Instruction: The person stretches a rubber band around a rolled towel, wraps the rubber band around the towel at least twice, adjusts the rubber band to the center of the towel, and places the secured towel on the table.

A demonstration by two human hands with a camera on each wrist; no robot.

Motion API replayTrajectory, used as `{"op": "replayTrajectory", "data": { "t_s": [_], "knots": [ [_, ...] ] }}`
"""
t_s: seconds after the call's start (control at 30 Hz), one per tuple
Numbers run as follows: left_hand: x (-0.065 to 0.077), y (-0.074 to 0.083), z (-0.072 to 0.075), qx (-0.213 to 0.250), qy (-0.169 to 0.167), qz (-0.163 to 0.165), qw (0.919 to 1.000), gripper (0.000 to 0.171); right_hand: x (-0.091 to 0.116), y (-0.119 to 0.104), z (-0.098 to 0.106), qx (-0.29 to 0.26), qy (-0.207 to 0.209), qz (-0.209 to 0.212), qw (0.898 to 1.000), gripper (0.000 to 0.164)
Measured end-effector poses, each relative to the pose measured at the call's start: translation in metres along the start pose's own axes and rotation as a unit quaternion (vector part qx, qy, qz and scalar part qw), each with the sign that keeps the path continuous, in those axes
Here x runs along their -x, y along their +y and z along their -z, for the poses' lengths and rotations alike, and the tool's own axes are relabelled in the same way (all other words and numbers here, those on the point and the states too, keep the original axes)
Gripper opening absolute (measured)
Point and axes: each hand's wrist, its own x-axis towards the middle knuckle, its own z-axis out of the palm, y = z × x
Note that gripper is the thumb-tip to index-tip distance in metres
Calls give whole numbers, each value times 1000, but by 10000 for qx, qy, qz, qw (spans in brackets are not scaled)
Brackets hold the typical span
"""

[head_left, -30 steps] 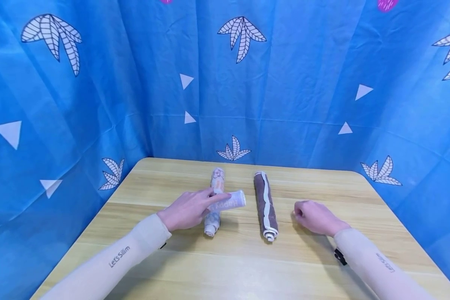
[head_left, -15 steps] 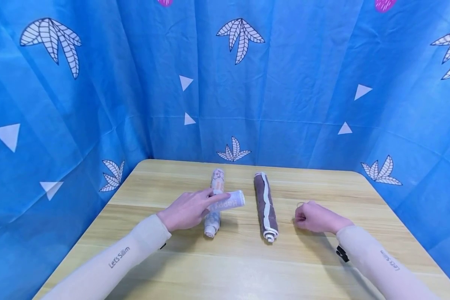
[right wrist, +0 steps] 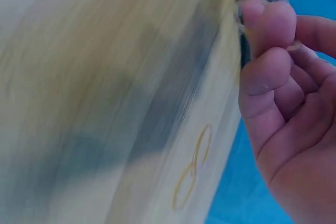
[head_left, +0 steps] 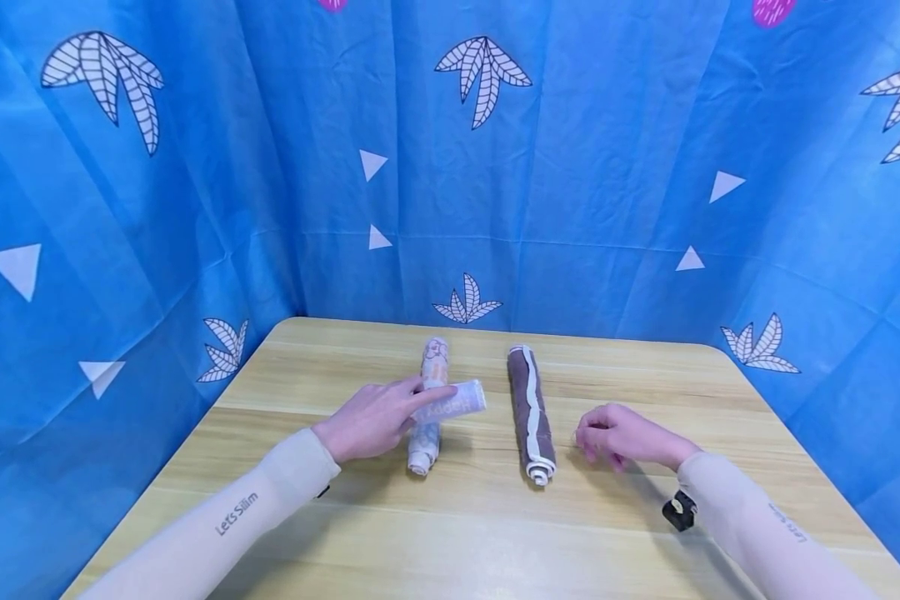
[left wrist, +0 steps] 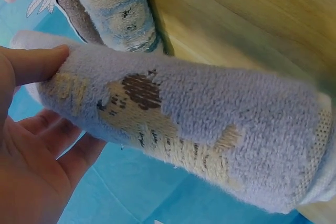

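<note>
My left hand (head_left: 371,418) grips a small lavender rolled towel (head_left: 461,402) by one end, thumb on one side and fingers on the other. Embroidery of a brown and cream animal shows on it in the left wrist view. It hangs across a pale patterned rolled towel (head_left: 423,457), hiding that roll's middle in the head view. To the right lies a brown rolled towel (head_left: 520,383) with a white wavy edge. Beyond it my right hand (head_left: 630,435) pinches a thin yellowish rubber band (right wrist: 294,46), mostly hidden by the fingertips, close over the table.
Another rubber band (right wrist: 198,153), twisted into a figure eight, lies on the wooden table (head_left: 495,550) under my right hand. A blue curtain (head_left: 607,150) with leaf prints surrounds the table at the back and sides.
My right hand has shifted slightly left toward the brown roll and turned, its lower fingers loosening. The left hand and the lavender towel have stayed nearly still.
</note>
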Motion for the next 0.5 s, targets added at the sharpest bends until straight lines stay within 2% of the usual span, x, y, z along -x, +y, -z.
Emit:
{"op": "replayTrajectory", "data": {
  "t_s": [0.13,0.27,0.5],
  "knots": [
    [-1,-1,0,1,-53,80,10000,78,-2,-1,2,-709,32,-14,9975,30],
    [-1,-1,-1,-14,-50,91,9999,79,-3,-3,2,-1363,-116,-55,9906,38],
    [0,0,-1,-50,2,50,10000,79,-5,-12,-1,-2059,-439,219,9773,41]
  ]
}}
